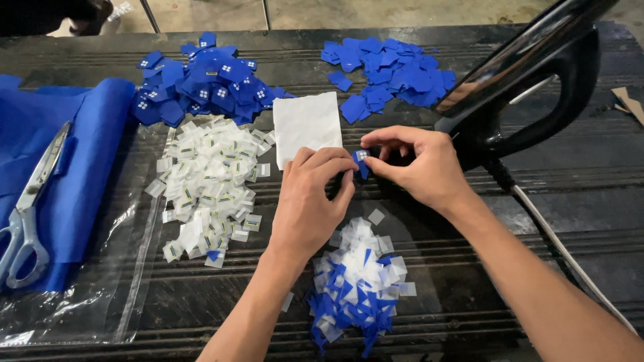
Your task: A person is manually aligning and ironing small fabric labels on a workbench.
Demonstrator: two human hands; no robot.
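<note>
**Both hands pinch a small blue square at the middle of the table**

The left hand (pixel 310 201) and the right hand (pixel 419 167) meet over one small blue square (pixel 362 163) with a white mark on it; each hand's grip is closed on that piece, fingertips clamped on its edges. It sits just off the table (pixel 550 201), at about 5 o'clock from the white paper sheet (pixel 307 126).

The step in hand looks like peeling or pressing a label on the square. The next move seems to call for a fine fingertip pinch, since the piece is thin and limp.

At 11 o'clock lies a heap of marked blue squares (pixel 201 84); at 1 o'clock, a heap of plain blue squares (pixel 389 70). At 9 o'clock small white labels (pixel 208 188) lie on a clear glossy plastic bag (pixel 127 268). At 6 o'clock is a pile of blue and white scraps (pixel 359 288). Metal scissors (pixel 30 208) rest on soft blue cloth (pixel 74 174) at far left. A shiny black iron (pixel 530 80) with its cord stands at 2 o'clock. The table top is dark and ridged.
</note>
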